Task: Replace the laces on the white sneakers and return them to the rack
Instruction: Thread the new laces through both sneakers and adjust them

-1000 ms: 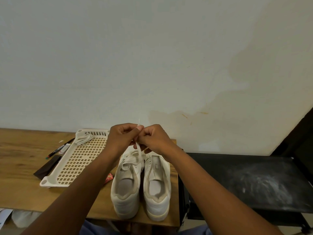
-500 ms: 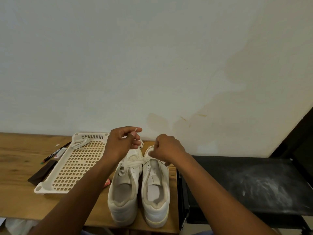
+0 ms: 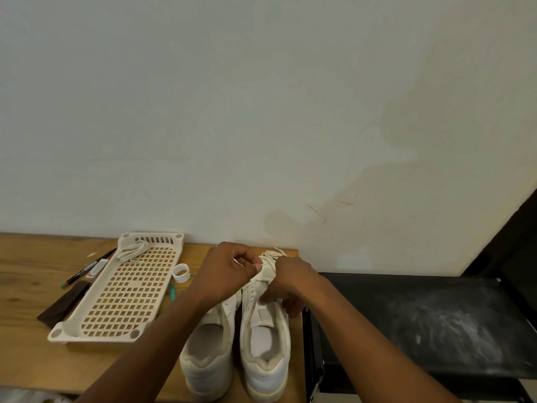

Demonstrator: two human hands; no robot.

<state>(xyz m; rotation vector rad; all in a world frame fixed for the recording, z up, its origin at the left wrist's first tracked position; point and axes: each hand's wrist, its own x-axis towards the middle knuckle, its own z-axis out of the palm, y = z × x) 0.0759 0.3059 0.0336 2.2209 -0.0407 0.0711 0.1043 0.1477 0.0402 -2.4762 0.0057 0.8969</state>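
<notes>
Two white sneakers stand side by side, heels toward me, on the wooden table (image 3: 26, 338). The left sneaker (image 3: 207, 359) lies partly under my left forearm. My left hand (image 3: 226, 271) pinches a white lace (image 3: 271, 264) above the front of the right sneaker (image 3: 266, 356). My right hand (image 3: 290, 282) grips the right sneaker's upper by the eyelets, thumb on the inner side. A bundled spare lace (image 3: 132, 250) lies at the far end of the perforated white rack tray (image 3: 87, 334).
Pens (image 3: 87, 269), a dark flat strip (image 3: 62, 305), a white ring (image 3: 180, 273) and a small green item (image 3: 173, 292) lie around the tray. A black shelf unit (image 3: 421, 321) adjoins the table's right edge. A stained wall stands right behind.
Both hands dropped from above the left sneaker and shifted right onto the right sneaker. The right hand now grips its upper; the left still pinches a lace.
</notes>
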